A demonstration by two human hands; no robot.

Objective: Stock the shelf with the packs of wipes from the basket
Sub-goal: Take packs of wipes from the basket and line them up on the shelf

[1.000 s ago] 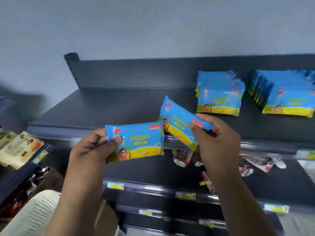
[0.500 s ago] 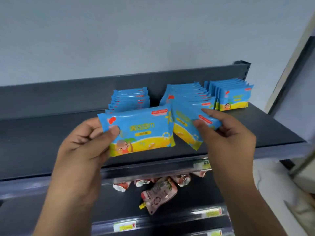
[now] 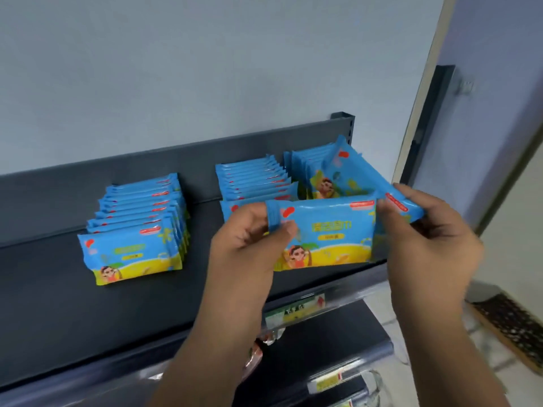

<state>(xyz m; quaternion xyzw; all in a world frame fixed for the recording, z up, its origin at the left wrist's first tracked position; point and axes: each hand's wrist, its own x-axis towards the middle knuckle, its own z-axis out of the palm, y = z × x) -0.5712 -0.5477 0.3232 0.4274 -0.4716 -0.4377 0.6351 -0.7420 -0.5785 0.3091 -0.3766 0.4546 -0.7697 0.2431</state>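
Two packs of wipes are held over the right end of the shelf (image 3: 44,289), above its front edge. The left hand (image 3: 249,245) grips the front pack (image 3: 329,233) by its left end, thumb across the printed face. This pack stands upright with its face to the camera and its long axis parallel to the front edge. The right hand (image 3: 429,248) pinches the near end of the second pack (image 3: 355,174), which is tilted, its long axis slanting back and left towards the back panel (image 3: 88,183).

Each pack is blue with a yellow band below, a cartoon figure in sunglasses, a red tab at the top right and yellow characters too blurred to read.

On the shelf stand three rows of the same packs: a left row (image 3: 132,251) mid-shelf, a middle row (image 3: 249,180) and a right row (image 3: 302,160) partly hidden behind the held packs. A price tag (image 3: 296,311) with a red arrow sits on the front edge, below the front pack.
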